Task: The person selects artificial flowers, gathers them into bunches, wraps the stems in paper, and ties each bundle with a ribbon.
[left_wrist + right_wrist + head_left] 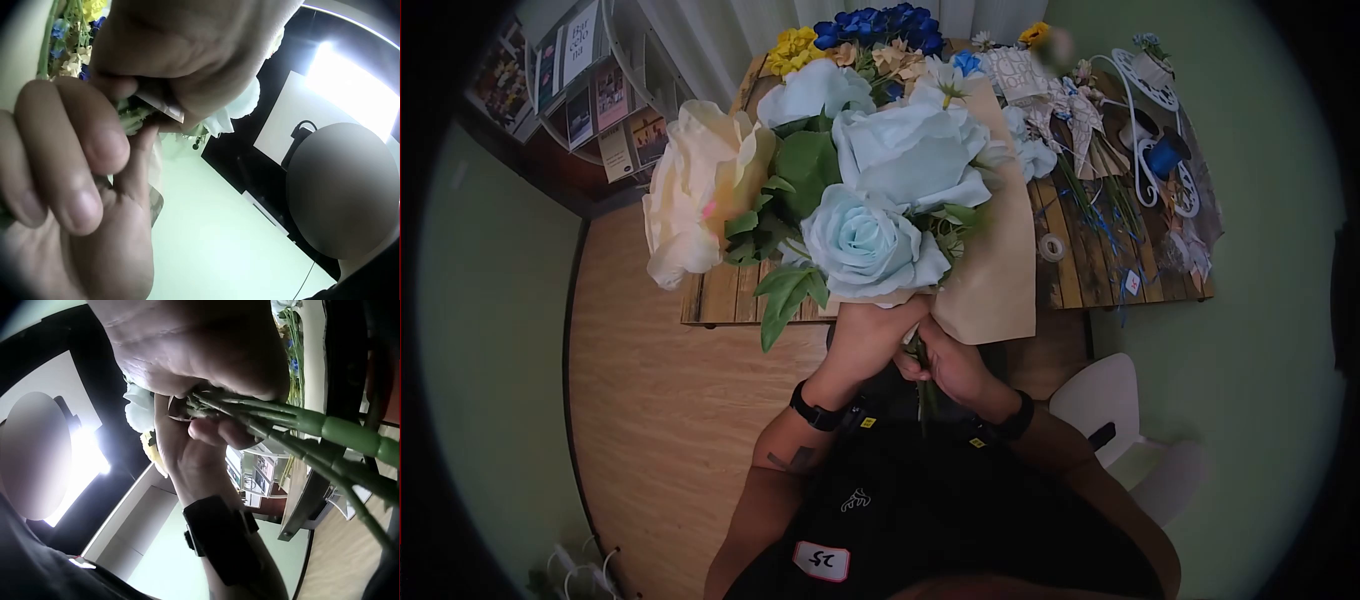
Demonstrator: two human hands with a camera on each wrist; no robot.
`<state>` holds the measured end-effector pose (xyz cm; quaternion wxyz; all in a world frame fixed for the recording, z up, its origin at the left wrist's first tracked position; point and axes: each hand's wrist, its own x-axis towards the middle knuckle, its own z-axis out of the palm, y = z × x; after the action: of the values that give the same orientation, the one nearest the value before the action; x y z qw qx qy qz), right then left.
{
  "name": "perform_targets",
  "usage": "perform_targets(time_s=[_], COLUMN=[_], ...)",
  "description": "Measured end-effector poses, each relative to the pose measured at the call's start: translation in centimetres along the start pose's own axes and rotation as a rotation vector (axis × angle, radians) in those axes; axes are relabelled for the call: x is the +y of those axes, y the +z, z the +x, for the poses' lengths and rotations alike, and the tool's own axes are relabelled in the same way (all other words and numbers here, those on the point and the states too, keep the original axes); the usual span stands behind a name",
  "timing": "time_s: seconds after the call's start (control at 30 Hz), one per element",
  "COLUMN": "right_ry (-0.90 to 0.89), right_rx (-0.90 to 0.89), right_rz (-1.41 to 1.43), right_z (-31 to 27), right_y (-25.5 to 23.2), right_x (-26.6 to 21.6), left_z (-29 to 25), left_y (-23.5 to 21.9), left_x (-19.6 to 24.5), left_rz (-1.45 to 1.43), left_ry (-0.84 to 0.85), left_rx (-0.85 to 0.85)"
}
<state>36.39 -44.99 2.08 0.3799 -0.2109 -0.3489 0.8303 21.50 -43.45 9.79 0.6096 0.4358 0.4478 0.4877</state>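
Observation:
Both hands hold a bouquet of large flowers in front of the body. It has pale blue roses (865, 240), a big cream rose (700, 190) on the left and green leaves (808, 172). Brown wrapping paper (1000, 270) covers its right side. My left hand (870, 340) grips the bunch just under the blooms. Right below it, my right hand (956, 368) curls round the stems. Thick green stems (350, 434) stick out past the right hand in the right wrist view. The palms partly hide the gripped section.
Behind the bouquet stands a slatted wooden table (1070, 270) with blue flowers (890, 28), yellow flowers (796, 50), a tape roll (1051, 247), a blue ribbon spool (1167, 155) and a white metal stand (1145, 175). A brochure rack (590, 90) is at left, a white chair (1105, 400) at right.

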Motion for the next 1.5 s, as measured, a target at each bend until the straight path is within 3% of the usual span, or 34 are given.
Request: perform_targets(time_s=[0.07, 0.13, 0.17, 0.23, 0.27, 0.3, 0.33, 0.37, 0.43, 0.47, 0.5, 0.57, 0.63, 0.67, 0.7, 0.73, 0.77, 0.8, 0.83, 0.87, 0.9, 0.97, 1.07, 1.1, 1.17, 1.2, 1.23, 1.3, 1.37, 1.43, 1.5], right_ry=[0.005, -0.288, -0.183, -0.216, -0.113, -0.015, -0.097, -0.182, 0.001, 0.035, 0.074, 0.079, 0.034, 0.049, 0.103, 0.161, 0.111, 0.086, 0.063, -0.137, -0.153, -0.025, -0.184, -0.271, -0.272, -0.337, -0.400, -0.359, -0.237, -0.180, -0.341], right_rx=[0.023, 0.010, 0.065, 0.135, 0.176, 0.220, 0.221, 0.229, 0.043, -0.028, -0.106, -0.262, -0.528, -0.528, -0.678, -0.825, -0.946, -0.933, -0.916, -0.888, -0.894, -0.654, -0.599, -0.582, -0.531, -0.528, -0.527, -0.619, -0.583, -0.629, -0.466], right_rz=[-0.048, -0.663, -1.098, -0.957, -0.817, -0.670, -0.660, -0.648, -0.641, -0.739, -0.835, -1.007, -1.210, -1.151, -1.171, -1.192, -1.301, -1.400, -1.497, -1.527, -1.549, -1.645, -1.622, -1.592, -1.735, -1.694, -1.652, -1.680, -1.330, -1.385, -1.514], right_z=[-0.1, -0.7, -2.0, -3.3, -3.6, -3.6, -3.5, -3.4, -0.9, -0.4, 0.6, 3.8, 5.2, 4.9, 5.9, 6.6, 6.6, 6.3, 5.8, 5.3, 5.2, 5.0, 3.9, 3.5, 2.8, 2.8, 2.9, 3.1, 2.4, 2.1, 1.1], right_y=[-0.1, 0.1, -2.3, -7.3, -6.9, -6.0, -6.4, -6.7, -4.3, -1.7, 0.3, 1.5, 5.6, 7.5, 8.0, 8.5, 9.6, 10.4, 11.0, 11.2, 11.6, 12.5, 12.2, 12.1, 12.2, 12.0, 11.8, 13.2, 15.1, 15.7, 17.3], right_x=[-0.7, -2.4, -2.9, -3.7, -6.8, -10.7, -13.2, -15.5, -21.5, -23.4, -24.4, -24.7, -24.7, -24.7, -25.0, -25.4, -26.1, -26.9, -27.7, -28.3, -28.6, -28.8, -29.7, -30.1, -30.9, -30.8, -30.8, -31.0, -30.6, -31.5, -31.9], left_z=[-0.2, -0.3, -0.9, -1.0, -1.3, -2.1, -2.8, -3.5, -1.7, -3.2, -3.4, -3.4, -2.5, -1.5, 0.0, 1.4, 2.8, 3.2, 2.5, 2.2, 2.5, 1.8, 0.3, 1.2, -1.1, -3.1, -3.1, -3.3, -3.2, -3.4, -3.8], left_y=[-0.5, -1.6, -1.7, -5.5, -5.2, -4.5, -3.9, -2.6, -9.4, -8.6, -8.2, -7.7, -7.5, -7.5, -7.5, -7.5, -7.3, -6.6, -5.3, -4.5, -4.9, -7.7, -11.2, -11.7, -4.7, -2.1, -1.7, -1.2, -0.6, -0.1, -0.5], left_x=[0.6, -2.3, -2.1, -6.6, -5.7, -3.5, -1.9, -1.8, -15.4, -14.4, -14.5, -15.8, -17.3, -17.8, -17.7, -17.4, -16.6, -14.1, -10.5, -8.3, -7.9, -9.0, -8.8, -7.2, 2.8, 8.6, 9.2, 9.7, 9.9, 9.8, 9.7], left_rz=[-0.021, 0.311, 0.500, 0.676, 0.674, 0.638, 0.603, -0.042, -0.248, -0.820, -0.806, -0.786, -0.761, -0.738, -0.706, -0.668, -0.626, -0.600, -0.426, -0.262, -0.249, -0.566, -0.979, -0.422, 0.942, 0.786, 0.779, 0.584, 0.608, 0.625, 0.611], left_ry=[-0.202, 0.064, 0.415, 0.259, 0.265, 0.326, 0.383, 0.063, -0.025, -0.168, -0.185, -0.024, 0.166, 0.276, 0.394, 0.512, 0.631, 0.660, 0.766, 0.858, 0.881, 0.410, -0.353, -0.120, 0.302, 0.314, 0.324, 0.069, 0.123, 0.178, 0.071], left_rx=[-0.058, -0.004, 0.027, -0.184, -0.190, -0.206, -0.229, -0.158, -0.457, -0.462, -0.481, -0.670, -0.848, -0.939, -1.036, -1.133, -1.232, -1.250, -1.038, -0.813, -0.820, -0.739, -0.536, -0.327, -0.830, -0.802, -0.792, -0.946, -1.017, -1.101, -1.089])
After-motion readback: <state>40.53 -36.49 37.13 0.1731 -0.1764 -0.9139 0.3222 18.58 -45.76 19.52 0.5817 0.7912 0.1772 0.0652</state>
